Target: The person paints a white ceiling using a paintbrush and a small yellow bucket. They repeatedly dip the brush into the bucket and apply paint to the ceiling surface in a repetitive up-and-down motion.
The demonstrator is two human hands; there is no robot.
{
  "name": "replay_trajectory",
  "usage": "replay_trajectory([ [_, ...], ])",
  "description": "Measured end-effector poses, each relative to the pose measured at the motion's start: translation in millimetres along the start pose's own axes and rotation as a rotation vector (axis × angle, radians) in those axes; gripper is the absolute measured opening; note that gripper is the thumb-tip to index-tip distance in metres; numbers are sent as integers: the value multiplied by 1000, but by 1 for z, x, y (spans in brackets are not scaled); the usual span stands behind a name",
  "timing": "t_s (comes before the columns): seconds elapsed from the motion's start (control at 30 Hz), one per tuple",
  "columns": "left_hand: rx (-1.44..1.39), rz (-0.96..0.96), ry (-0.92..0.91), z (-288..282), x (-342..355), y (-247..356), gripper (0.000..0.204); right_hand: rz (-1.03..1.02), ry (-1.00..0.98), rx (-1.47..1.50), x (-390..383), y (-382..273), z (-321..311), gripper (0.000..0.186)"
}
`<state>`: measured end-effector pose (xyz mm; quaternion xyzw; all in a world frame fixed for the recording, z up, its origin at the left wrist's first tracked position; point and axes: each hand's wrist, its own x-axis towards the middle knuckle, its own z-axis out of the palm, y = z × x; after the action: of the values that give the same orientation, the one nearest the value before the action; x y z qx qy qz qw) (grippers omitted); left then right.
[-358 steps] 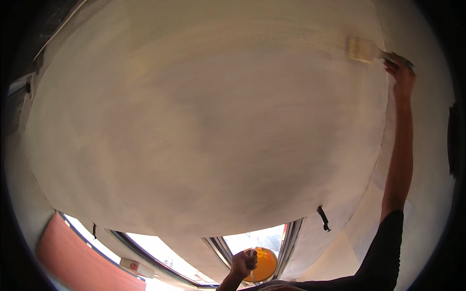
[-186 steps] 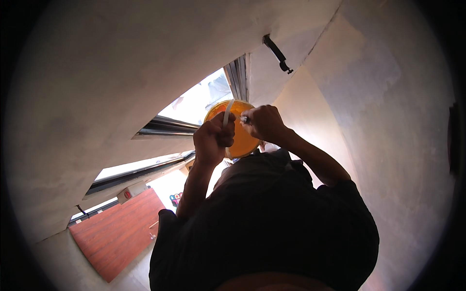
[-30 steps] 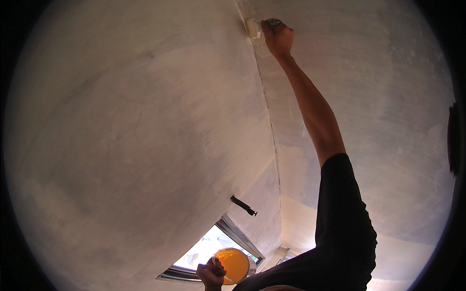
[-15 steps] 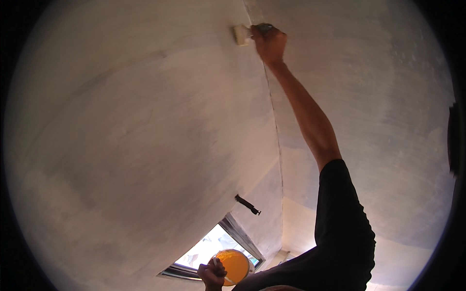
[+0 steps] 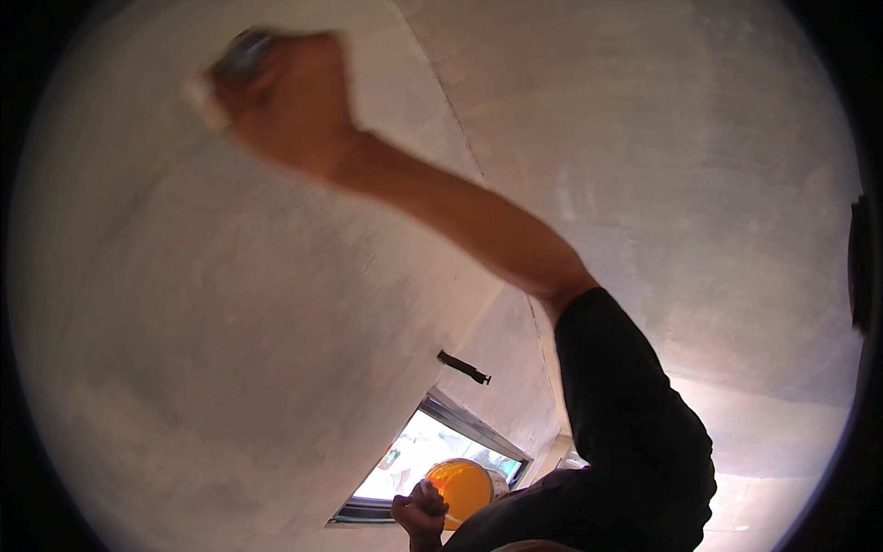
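My right hand [image 5: 285, 101], blurred by motion, is closed round a paintbrush, whose pale head [image 5: 210, 99] shows at its left, over the grey plastered wall [image 5: 212, 313] at the upper left; whether the bristles touch it I cannot tell. My bare forearm reaches across from a dark short sleeve on the right. At the bottom, my left hand [image 5: 419, 511] is closed on the strap handle of a round bucket [image 5: 464, 492], orange inside, held in front of a bright window.
A second plastered wall [image 5: 708, 184] meets the first along a cracked seam [image 5: 441, 92]. A black metal bracket [image 5: 463, 368] sticks out above the window with its dark frame [image 5: 359, 511]. A dark object [image 5: 857, 262] sits at the right rim of the view.
My right hand with the brush has swept left, away from the seam between the walls. My left hand and the bucket appear slightly further right in the picture.
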<state>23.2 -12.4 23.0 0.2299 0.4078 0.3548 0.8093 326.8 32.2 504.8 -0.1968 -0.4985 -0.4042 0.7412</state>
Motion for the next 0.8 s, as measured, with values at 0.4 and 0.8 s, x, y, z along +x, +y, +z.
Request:
replay_trajectory([
  [0.4, -5, -23, -75, 5, 7, -1, 34, 13, 37, -796, 27, 209, -121, 26],
  [0.8, -34, 157, 121, -12, 3, -6, 37, -65, 30, -778, 23, 220, -87, 25],
])
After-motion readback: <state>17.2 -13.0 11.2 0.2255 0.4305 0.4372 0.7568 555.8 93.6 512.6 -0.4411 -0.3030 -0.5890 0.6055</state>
